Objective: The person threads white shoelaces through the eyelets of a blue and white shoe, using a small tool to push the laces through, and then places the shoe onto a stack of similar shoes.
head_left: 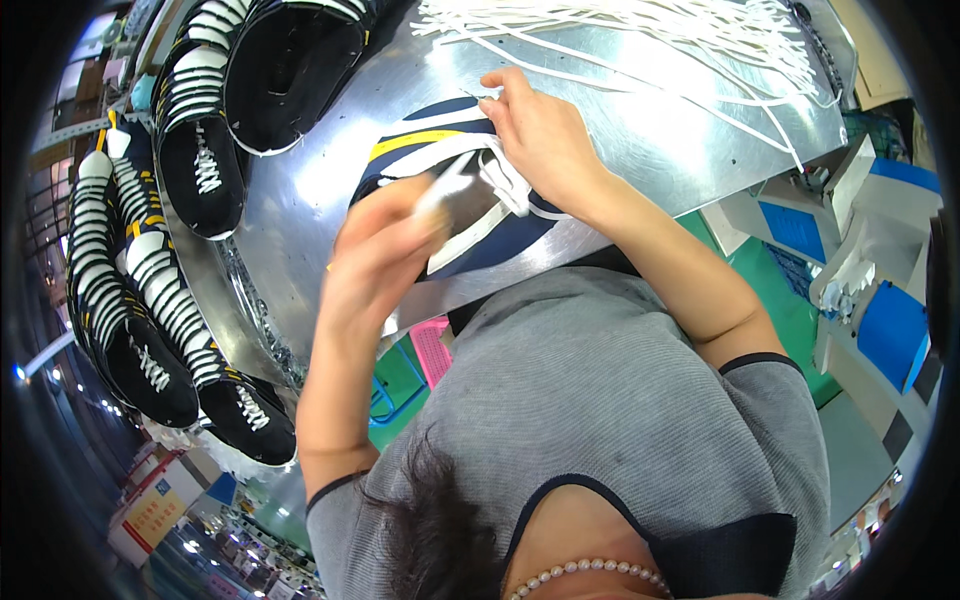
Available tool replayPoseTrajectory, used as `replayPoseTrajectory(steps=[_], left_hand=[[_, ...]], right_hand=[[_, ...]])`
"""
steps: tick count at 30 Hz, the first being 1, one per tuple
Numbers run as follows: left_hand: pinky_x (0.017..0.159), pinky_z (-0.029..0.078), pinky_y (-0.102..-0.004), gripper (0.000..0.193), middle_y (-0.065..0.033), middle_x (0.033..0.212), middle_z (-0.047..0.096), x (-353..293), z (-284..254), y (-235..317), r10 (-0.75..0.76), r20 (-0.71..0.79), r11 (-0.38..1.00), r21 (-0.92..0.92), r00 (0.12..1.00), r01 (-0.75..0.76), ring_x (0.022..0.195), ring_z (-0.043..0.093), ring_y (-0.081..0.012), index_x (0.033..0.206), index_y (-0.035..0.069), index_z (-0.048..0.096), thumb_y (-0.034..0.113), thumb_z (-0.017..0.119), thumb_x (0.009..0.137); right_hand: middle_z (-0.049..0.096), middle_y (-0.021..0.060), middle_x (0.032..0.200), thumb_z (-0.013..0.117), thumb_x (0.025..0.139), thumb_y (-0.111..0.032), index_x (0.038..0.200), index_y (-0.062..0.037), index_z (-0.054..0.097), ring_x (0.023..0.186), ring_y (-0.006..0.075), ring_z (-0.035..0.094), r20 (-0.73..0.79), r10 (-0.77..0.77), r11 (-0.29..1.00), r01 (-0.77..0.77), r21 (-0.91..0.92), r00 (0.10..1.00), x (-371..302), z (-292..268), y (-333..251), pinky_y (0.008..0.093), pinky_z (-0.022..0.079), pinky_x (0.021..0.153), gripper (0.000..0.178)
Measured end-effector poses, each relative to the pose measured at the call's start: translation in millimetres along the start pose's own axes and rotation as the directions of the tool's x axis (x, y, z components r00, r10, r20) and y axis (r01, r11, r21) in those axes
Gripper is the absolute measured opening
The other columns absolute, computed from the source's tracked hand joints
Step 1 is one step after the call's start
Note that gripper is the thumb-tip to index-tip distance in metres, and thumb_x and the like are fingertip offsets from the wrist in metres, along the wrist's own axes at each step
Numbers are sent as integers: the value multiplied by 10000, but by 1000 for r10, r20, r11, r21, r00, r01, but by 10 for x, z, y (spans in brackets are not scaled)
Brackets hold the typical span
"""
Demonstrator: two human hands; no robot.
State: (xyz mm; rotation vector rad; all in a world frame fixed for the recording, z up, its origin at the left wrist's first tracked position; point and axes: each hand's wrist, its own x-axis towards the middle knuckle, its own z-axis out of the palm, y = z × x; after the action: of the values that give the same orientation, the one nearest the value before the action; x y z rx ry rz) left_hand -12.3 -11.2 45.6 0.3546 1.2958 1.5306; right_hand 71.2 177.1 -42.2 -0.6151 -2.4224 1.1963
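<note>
A navy shoe upper [500, 243] with white and yellow stripes lies on the metal table between my hands. White lace [508, 180] runs loosely across its opening. My left hand [380, 245], smeared by motion, is closed over the upper's left side, with a blurred white strand at its fingertips that looks like the lace. My right hand [545, 140] bends over the upper's far right edge. Its thumb and forefinger curl around there with a small gap between their tips. The remaining right fingers are hidden beneath the hand.
Loose white laces [640, 40] are heaped at the table's far right. Long nested rows of black and white uppers [195, 170] stand at the left, some hanging beyond the metal table's edge [250, 340]. A pink stool [432, 350] and white-and-blue machinery [890, 335] are nearby.
</note>
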Motion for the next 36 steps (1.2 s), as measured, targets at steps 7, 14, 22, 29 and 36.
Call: replayPoseTrajectory(steps=[7,14,22,29,36], left_hand=[[670,470,-255,193,-13,761,549,-893,73,531,632,-291,700,-185,719,-690,730,555,-117,897,31,596,-56,703,762],[863,457,-359,123,-95,1031,646,-75,350,-561,688,57,53,990,723,-129,1020,562,-264,824,36,676,6,771,752],[778,526,-335,294,-127,967,673,31,252,-641,677,-101,280,952,729,-128,865,678,-243,1042,9,613,41,787,807],[774,547,-323,347,-121,923,710,17,180,-659,645,-83,250,962,760,-106,857,708,-220,1075,-2,592,78,805,814],[777,545,-309,371,-118,939,693,39,111,-756,707,-55,270,942,705,-197,860,701,-209,1056,-8,588,58,831,783]], right_hand=[[701,143,840,548,1003,-211,1227,-48,527,769,343,684,-36,74,995,-76,-67,997,-9,33,-32,431,529,713,278],[709,109,809,574,988,-206,1189,-43,567,714,261,694,-100,19,889,28,457,995,-49,-103,2,368,527,683,259],[693,122,815,593,978,-167,1203,-43,530,718,288,686,186,-46,905,-38,423,982,-852,-350,-218,374,513,651,265],[696,142,813,586,974,-161,1124,-40,496,758,343,691,251,-8,927,-87,366,968,-886,-239,-146,416,512,666,213],[701,155,803,569,977,-140,1115,-18,477,751,332,698,308,42,914,-161,373,950,-844,-304,-188,402,516,672,206]])
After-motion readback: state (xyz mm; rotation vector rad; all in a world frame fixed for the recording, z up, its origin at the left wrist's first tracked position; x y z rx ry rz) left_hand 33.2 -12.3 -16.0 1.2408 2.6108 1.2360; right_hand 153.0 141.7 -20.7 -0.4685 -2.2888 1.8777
